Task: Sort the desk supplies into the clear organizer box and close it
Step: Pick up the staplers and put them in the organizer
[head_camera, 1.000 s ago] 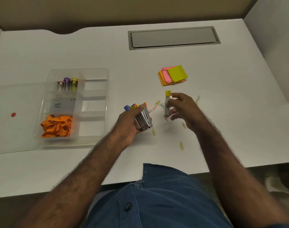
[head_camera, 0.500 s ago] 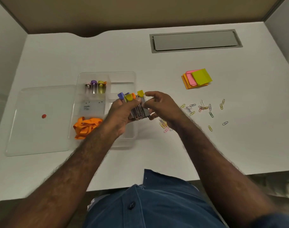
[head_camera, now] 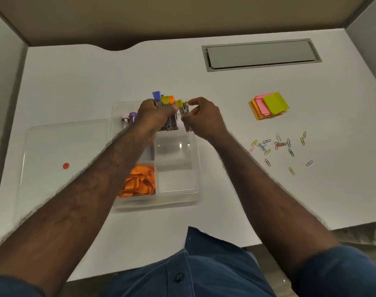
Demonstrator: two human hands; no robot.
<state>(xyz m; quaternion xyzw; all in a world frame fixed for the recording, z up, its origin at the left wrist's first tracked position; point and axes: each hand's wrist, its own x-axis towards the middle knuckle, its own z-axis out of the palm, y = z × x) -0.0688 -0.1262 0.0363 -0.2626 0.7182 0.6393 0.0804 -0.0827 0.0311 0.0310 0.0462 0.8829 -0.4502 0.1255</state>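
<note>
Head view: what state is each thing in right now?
Organizer box: open.
Lid: off, flat left of box.
Clips: bunch gripped by left hand over box.
One clip: pinched by right hand.
Sticky notes: unsorted.
Paper clips: scattered on desk.

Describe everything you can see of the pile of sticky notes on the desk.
The sticky notes lie as a small, loosely fanned pile of square paper pads on the white desk, right of the clear box and above the scattered paper clips. Orange sheets sit lowest, pink above them, and a yellow-green pad on top, turned askew. Neither hand touches the pile.
</note>
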